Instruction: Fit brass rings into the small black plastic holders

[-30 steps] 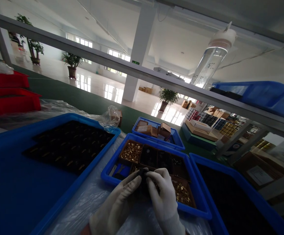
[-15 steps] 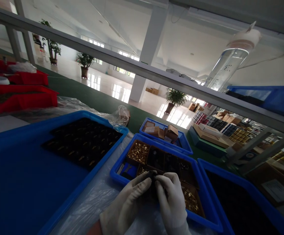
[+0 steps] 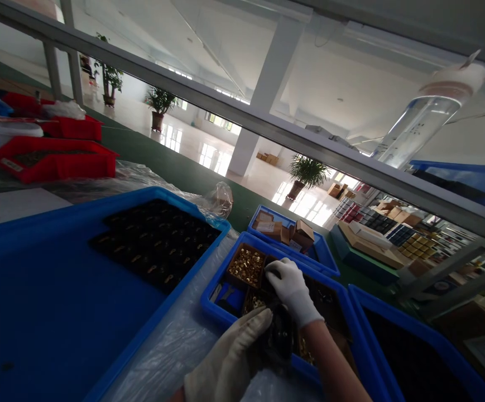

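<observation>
My left hand, in a pale glove, is closed on a glossy black part whose exact kind I cannot make out. It holds the part over the near side of a blue tray. My right hand, gloved too, reaches across to a dark compartment in that tray. Its fingers are curled together and pointing down; whatever lies between the tips is hidden. Just left of these fingers a brown box holds small brass pieces. More brass-coloured pieces lie in a box beside my left fingertips.
On the left, a large blue tray holds rows of black parts with gold-coloured bits. Behind it sits a red bin. Another blue tray stands at right, small cartons behind. A shelf rail crosses above.
My right hand has left the black part and moved forward to the dark compartment. My left hand keeps hold of the part, which now shows more fully. The view has shifted slightly.
</observation>
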Tool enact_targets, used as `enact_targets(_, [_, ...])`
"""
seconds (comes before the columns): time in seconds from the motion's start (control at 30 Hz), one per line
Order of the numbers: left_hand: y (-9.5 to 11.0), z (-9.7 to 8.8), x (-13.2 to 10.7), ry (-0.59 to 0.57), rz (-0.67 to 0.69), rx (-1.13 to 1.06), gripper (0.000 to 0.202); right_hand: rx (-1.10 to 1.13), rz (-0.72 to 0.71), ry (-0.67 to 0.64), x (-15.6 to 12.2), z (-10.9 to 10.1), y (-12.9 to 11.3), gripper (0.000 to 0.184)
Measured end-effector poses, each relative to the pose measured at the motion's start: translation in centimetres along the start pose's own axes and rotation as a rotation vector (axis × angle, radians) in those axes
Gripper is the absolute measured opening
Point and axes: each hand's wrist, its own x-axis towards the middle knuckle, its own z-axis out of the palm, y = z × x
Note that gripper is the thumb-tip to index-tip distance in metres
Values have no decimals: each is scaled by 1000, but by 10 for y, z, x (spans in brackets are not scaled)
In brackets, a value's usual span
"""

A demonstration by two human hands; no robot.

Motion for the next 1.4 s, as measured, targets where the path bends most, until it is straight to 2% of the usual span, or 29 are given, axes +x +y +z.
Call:
enact_targets(0.07, [6,2,-6,-33,-35,-20,36,-99,-1,-64,19,10,-5,7])
enact_targets(0.17, [14,5,-11,-66,-74,-46,36,-202,12,-116,35,25,-14,29])
enact_targets(0.27, [19,6,-10,-81,-98,-70,38,-266,36,-142,39,35,-21,37])
enact_targets(0.5, [19,3,-7,-70,-94,-121,40,-247,66,-138,36,39,-24,36])
enact_targets(0.63, [13,1,-3,-26,-62,-144,41,-106,73,-77,32,25,-26,21])
enact_targets(0.73, [8,-2,4,49,-45,-164,38,91,58,27,15,0,-30,12])
enact_targets(0.87, [4,-3,14,158,-37,-200,28,325,50,142,-34,-36,-37,24])
enact_targets(0.93, [5,-2,16,185,-40,-218,25,410,69,176,-63,-46,-41,27])
enact_targets(1.03, [6,3,15,178,-46,-232,35,490,46,193,-98,-46,-47,22])
enact_targets(1.13, [7,9,11,126,-66,-237,43,398,-45,237,-117,-37,-49,17])
enact_targets(1.3, [4,3,7,71,-72,-214,45,191,-202,247,-123,-31,-46,10])
enact_targets(1.4, [-1,-8,8,55,-60,-203,37,129,-254,259,-121,-30,-44,9])
